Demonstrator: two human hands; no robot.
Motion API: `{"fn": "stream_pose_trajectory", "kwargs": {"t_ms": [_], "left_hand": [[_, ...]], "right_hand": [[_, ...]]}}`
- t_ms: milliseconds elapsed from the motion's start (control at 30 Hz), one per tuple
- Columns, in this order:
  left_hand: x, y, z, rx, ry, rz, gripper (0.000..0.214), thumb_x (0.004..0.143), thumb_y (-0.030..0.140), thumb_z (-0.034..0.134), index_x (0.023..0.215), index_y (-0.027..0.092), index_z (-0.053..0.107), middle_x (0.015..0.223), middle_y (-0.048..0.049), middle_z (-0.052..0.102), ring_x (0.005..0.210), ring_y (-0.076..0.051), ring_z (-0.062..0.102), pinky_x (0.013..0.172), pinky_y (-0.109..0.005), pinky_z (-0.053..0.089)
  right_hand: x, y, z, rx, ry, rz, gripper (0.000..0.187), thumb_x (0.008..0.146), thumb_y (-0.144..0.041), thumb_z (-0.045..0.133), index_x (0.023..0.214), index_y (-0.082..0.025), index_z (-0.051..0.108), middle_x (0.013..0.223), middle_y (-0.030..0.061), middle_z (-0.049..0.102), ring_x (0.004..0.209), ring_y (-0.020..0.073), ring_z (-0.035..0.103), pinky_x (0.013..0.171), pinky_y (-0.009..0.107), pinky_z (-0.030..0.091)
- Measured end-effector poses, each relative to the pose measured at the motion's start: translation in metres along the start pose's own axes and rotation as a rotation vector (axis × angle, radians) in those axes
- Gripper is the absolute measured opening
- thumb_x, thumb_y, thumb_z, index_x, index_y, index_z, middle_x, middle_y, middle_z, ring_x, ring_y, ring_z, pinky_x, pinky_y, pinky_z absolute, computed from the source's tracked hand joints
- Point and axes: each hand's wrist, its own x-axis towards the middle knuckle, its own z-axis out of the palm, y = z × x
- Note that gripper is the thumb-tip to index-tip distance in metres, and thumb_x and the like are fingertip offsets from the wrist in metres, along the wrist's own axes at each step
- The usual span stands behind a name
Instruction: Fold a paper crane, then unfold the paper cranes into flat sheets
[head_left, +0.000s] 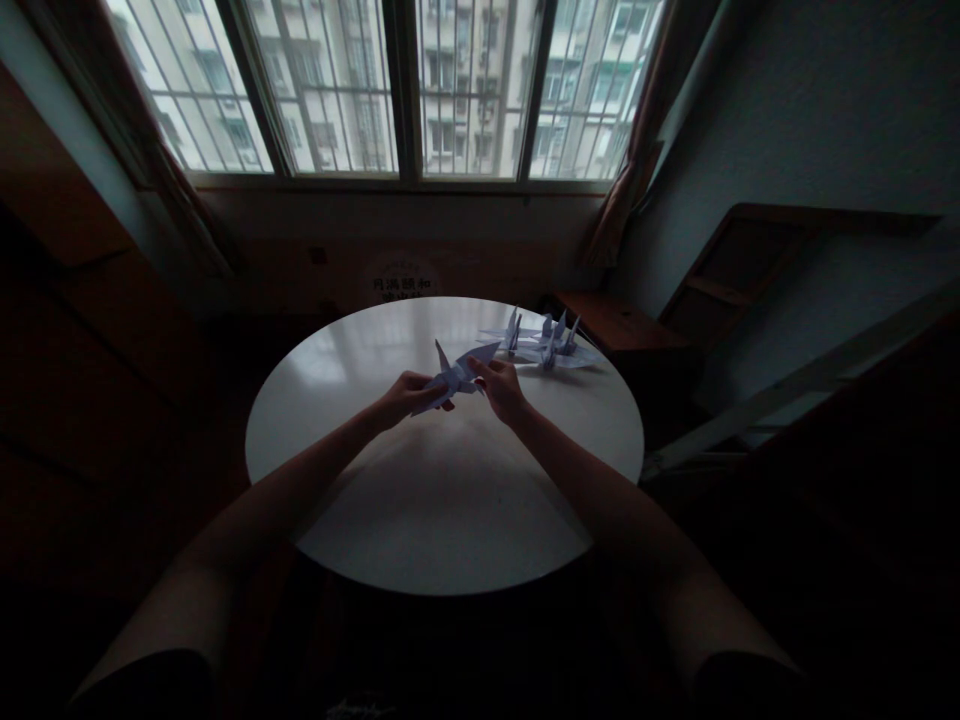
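Note:
A pale blue folded paper crane (459, 372) is held just above the round white table (420, 500) between both my hands. My left hand (409, 396) pinches its lower left wing. My right hand (501, 388) pinches the right side under the raised wing. Both arms reach out from the bottom of the view.
Other finished paper cranes (547, 345) stand together on the far right of the table. A wide barred window (390, 85) is behind. Dark wooden furniture (622, 320) stands at the right, close to the table's edge. The room is dim.

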Motion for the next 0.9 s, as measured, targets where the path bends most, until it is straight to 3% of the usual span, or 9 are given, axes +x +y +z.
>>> {"fn": "stream_pose_trajectory", "kwargs": {"t_ms": [667, 900], "left_hand": [[0.0012, -0.0032, -0.0023, 0.017, -0.01, 0.018, 0.038, 0.077, 0.049, 0.07, 0.079, 0.012, 0.077, 0.076, -0.0122, 0.074, 0.063, -0.015, 0.064, 0.058, -0.024, 0.045], [0.0016, -0.0005, -0.0079, 0.003, -0.091, -0.021, 0.04, 0.074, 0.049, 0.073, 0.075, 0.01, 0.076, 0.071, -0.0117, 0.073, 0.061, -0.015, 0.064, 0.058, -0.024, 0.047]], "right_hand": [[0.0, -0.0059, -0.0013, 0.004, 0.006, 0.02, 0.039, 0.057, -0.052, 0.077, 0.07, -0.017, 0.068, 0.068, 0.0018, 0.067, 0.063, 0.0128, 0.056, 0.061, 0.027, 0.041], [0.0007, -0.0062, -0.0025, -0.018, -0.024, 0.083, 0.038, 0.054, -0.051, 0.078, 0.067, -0.017, 0.067, 0.064, 0.0006, 0.064, 0.064, 0.0138, 0.057, 0.061, 0.027, 0.039]]}}
